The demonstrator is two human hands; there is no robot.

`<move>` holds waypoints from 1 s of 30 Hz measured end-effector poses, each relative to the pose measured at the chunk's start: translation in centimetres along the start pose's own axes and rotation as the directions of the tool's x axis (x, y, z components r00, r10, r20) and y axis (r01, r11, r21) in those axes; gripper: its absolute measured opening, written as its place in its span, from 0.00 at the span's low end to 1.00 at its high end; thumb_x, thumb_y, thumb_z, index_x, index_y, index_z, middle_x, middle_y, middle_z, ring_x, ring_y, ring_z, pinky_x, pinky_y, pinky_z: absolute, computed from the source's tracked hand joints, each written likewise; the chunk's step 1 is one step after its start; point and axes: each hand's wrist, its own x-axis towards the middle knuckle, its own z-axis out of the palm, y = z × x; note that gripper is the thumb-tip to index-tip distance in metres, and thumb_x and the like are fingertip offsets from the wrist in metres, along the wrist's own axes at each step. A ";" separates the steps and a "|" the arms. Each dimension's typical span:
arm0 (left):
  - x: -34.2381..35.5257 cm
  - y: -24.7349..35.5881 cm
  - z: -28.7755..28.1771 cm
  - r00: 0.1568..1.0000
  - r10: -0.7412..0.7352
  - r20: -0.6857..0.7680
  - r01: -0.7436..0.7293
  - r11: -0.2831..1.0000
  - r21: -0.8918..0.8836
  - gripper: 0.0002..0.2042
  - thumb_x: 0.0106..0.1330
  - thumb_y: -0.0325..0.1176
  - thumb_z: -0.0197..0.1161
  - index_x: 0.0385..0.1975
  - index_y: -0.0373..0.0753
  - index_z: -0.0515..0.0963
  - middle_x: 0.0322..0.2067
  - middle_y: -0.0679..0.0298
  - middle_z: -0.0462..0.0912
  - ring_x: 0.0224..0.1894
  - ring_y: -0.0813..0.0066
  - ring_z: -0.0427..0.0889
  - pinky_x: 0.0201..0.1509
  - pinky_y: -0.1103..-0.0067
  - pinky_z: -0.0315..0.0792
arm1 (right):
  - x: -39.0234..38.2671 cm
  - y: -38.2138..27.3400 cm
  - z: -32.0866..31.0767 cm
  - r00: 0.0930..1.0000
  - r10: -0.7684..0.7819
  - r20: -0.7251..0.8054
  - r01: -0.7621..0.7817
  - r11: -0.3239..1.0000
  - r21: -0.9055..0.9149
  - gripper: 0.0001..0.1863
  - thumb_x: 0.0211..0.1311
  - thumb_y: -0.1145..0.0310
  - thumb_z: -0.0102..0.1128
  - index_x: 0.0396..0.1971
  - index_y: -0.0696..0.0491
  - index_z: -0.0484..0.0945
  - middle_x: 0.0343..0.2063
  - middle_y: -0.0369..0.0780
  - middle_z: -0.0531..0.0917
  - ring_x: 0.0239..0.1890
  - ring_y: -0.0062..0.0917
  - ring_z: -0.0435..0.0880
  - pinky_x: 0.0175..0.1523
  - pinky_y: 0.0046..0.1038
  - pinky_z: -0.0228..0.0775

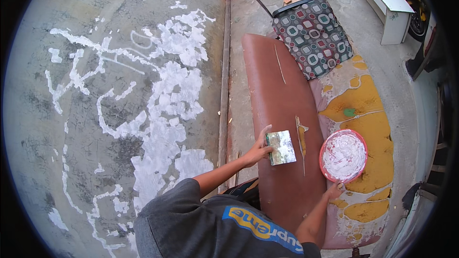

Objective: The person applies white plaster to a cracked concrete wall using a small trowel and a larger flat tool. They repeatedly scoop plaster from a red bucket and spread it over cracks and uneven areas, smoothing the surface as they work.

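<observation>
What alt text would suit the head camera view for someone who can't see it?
A person's left hand holds a shiny flat plate above a worn brown seat, while the right hand grips a red bowl of white paste. A grey wall with white patches stands at left.

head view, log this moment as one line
left hand: holding shiny flat plate | right hand: at rim of red bowl | contents: white paste

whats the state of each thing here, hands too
left hand: closed on the metal plate
metal plate: held, shiny face showing
right hand: at the bowl's rim, grip unclear
red bowl: holding white paste
white paste: spread unevenly
brown seat cover: split in places
yellow foam: exposed
grey wall: patchily coated white
patterned chair: unoccupied
</observation>
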 end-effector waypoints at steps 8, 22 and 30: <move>-4.6 -2.7 -4.6 0.994 0.045 0.098 -0.029 0.987 -0.161 0.21 0.62 0.26 0.42 0.54 0.42 0.73 0.58 0.64 0.70 0.54 0.73 0.71 0.54 0.70 0.72 | 7.2 2.4 0.6 0.984 -0.173 0.035 0.167 0.977 0.136 0.30 0.60 0.56 0.61 0.48 0.69 0.69 0.37 0.58 0.80 0.38 0.44 0.81 0.42 0.39 0.71; -7.4 -5.9 -14.7 0.971 0.117 0.211 -0.011 0.896 -0.444 0.51 0.60 0.62 0.59 0.71 0.40 0.35 0.71 0.52 0.37 0.72 0.50 0.43 0.55 0.62 0.75 | -18.6 -24.3 -17.7 0.602 -0.794 0.090 0.680 0.569 0.462 0.15 0.63 0.68 0.58 0.39 0.65 0.68 0.34 0.44 0.73 0.37 0.31 0.71 0.44 0.30 0.67; -7.8 -8.2 -28.2 0.988 0.132 -0.081 -0.144 0.594 -0.791 0.30 0.64 0.49 0.59 0.62 0.42 0.63 0.54 0.62 0.75 0.54 0.74 0.75 0.58 0.67 0.71 | -39.8 -34.1 -3.1 0.223 -0.841 0.492 0.674 0.498 0.546 0.10 0.60 0.74 0.59 0.37 0.60 0.69 0.30 0.37 0.73 0.32 0.22 0.72 0.39 0.24 0.68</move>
